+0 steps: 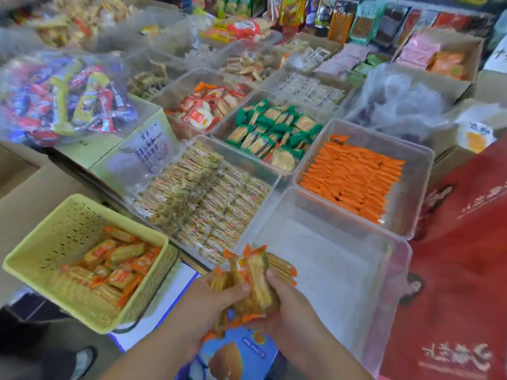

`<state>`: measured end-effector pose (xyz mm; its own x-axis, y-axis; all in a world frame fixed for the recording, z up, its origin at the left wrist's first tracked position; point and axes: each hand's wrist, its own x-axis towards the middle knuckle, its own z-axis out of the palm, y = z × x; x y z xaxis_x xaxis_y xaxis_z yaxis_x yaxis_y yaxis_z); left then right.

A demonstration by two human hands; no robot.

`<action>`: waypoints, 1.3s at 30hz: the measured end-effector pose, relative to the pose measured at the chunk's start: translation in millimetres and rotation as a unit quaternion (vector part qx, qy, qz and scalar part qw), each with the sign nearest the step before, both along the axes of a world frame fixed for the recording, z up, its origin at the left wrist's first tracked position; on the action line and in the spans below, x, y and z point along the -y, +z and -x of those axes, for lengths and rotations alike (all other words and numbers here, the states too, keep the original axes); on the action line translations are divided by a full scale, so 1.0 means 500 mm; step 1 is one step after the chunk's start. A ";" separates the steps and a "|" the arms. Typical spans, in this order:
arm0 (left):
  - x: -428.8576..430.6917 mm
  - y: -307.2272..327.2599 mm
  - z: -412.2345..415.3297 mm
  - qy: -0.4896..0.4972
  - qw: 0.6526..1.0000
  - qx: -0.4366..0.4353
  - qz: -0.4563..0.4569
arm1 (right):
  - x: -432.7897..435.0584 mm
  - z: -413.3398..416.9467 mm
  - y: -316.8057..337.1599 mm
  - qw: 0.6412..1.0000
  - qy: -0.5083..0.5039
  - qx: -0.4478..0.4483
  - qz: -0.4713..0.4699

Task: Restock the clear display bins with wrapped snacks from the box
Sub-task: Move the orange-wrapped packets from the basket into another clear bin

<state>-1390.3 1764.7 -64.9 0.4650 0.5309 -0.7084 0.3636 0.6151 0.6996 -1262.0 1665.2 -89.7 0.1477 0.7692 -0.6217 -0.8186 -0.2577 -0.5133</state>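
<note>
Both hands hold a bunch of orange-wrapped snacks (pixel 255 278) at the near-left corner of an empty clear bin (pixel 329 270). My left hand (pixel 203 305) grips the bunch from the left, my right hand (pixel 288 311) from the right. A yellow basket (pixel 49 242) at the left holds more of the same snacks (pixel 118 267). Below my hands lies a blue box (pixel 236 355) printed with a snack picture. Behind the empty bin, another clear bin (pixel 411 171) holds neat rows of orange packets (pixel 354 182).
Clear bins of pale wrapped crackers (pixel 203 198), green packets (pixel 271 133) and red-white packets (pixel 208 105) fill the table behind. A big bag of mixed sweets (pixel 60 97) sits on cartons at left. Red bags (pixel 461 256) stand at right. A shoe (pixel 85 360) shows at bottom left.
</note>
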 end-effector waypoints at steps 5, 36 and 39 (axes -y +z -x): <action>-0.020 -0.012 -0.037 -0.061 0.990 -0.079 -0.104 | 0.007 -0.020 -0.029 1.000 -0.024 0.002 -0.003; -0.078 -0.112 0.005 0.015 1.000 0.009 -0.012 | -0.154 -0.246 -0.275 0.810 0.069 0.490 0.316; -0.074 -0.115 0.006 0.021 1.000 0.009 -0.021 | -0.167 -0.243 -0.263 0.779 0.056 0.524 0.339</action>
